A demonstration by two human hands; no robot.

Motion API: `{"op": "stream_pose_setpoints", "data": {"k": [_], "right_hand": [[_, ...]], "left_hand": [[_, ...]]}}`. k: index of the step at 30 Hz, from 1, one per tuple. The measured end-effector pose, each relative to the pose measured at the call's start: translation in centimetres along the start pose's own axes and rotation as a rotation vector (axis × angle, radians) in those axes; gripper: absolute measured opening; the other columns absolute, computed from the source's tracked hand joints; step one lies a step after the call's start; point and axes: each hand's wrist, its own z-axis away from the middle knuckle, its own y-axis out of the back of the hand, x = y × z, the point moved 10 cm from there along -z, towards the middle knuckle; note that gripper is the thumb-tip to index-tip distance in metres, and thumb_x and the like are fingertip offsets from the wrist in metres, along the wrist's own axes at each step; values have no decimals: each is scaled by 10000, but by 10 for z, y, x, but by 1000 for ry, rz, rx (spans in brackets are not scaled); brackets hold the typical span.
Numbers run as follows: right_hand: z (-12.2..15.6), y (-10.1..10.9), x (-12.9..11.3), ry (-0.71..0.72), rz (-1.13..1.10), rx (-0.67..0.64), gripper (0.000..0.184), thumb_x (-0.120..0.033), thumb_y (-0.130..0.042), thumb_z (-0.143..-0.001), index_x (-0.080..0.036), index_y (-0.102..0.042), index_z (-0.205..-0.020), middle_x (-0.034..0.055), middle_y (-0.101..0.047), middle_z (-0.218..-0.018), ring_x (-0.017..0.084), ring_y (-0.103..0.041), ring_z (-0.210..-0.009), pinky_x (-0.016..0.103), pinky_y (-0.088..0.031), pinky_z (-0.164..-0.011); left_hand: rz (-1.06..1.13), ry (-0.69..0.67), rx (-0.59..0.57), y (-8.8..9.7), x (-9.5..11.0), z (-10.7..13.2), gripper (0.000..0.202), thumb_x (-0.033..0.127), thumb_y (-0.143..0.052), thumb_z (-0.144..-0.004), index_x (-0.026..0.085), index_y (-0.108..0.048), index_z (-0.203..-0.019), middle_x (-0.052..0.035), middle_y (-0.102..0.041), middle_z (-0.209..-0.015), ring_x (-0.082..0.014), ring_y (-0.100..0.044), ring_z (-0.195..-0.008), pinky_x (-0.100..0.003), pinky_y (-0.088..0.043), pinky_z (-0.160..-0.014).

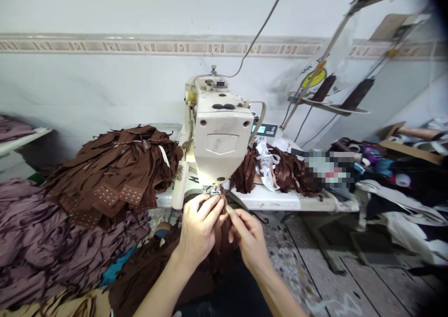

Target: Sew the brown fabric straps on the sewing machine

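Two hands: the left hand (196, 230) and right hand (250, 240) met at the near edge of the sewing machine (221, 137), side by side and touching.
Left fingers: closed (211, 205), pinching the brown fabric piece (220, 244) just below the presser foot (214, 190).
Right fingers: thumb and forefinger (234, 214) nipped shut on the same piece, right beside the left fingers.
Brown fabric piece: held between both hands near the needle, its bulk hanging down toward the lap.
Cardboard box (408, 149): far right, open, with rolls lying in it; the rest of its contents could not be made out.
Thread stand: two dark brown spools (357, 93) leaned on a tilted rack, far right of the machine.
Tabletop (276, 199): white, carrying the machine; a tangle of brown straps (283, 170) with white tape lay right of it.
Left heaps: a stack of brown pieces (112, 168) with rows of dots, and nearer, a mauve fabric pile (35, 242).
Room: pale wall (105, 86) with a patterned tile band (105, 45); speckled floor (308, 270) at the near right.
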Motion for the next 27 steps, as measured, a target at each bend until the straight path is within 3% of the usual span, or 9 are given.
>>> {"op": "stream_pose_setpoints", "data": {"k": [8,13,19,27], "right_hand": [[-6,-2,3,-98,63,-96,455,-600,-822,-884,-164,-759,-769,0,-641,-621,92,-503,-443,207,-384,-423],[-5,3,4,-113,42,-53,459,-598,-844,-867,-159,-760,-763,-21,-604,-593,67,-456,-425,189,-335,-406],[-12,-8,-3,-122,31,-97,452,-593,-875,-834,-155,-769,-798,-13,-634,-629,72,-491,-460,177,-370,-413],[-2,10,8,-160,-26,-14,468,-595,-917,-783,-155,-758,-777,-8,-639,-603,71,-483,-439,174,-367,-395]], "left_hand": [[-147,99,135,9,9,20,342,168,-624,-1046,150,-687,-1382,-133,-779,-1305,-324,-634,-1203,-478,-471,-1003],[-190,101,167,12,13,20,330,141,-639,-1032,146,-701,-1356,-137,-790,-1267,-327,-641,-1191,-473,-461,-1000],[-255,145,181,15,9,19,320,133,-661,-1020,156,-714,-1335,-134,-787,-1271,-334,-647,-1176,-463,-462,-973],[-141,77,112,11,12,11,344,166,-610,-1055,206,-688,-1388,-105,-786,-1293,-300,-643,-1194,-454,-477,-994]]}}
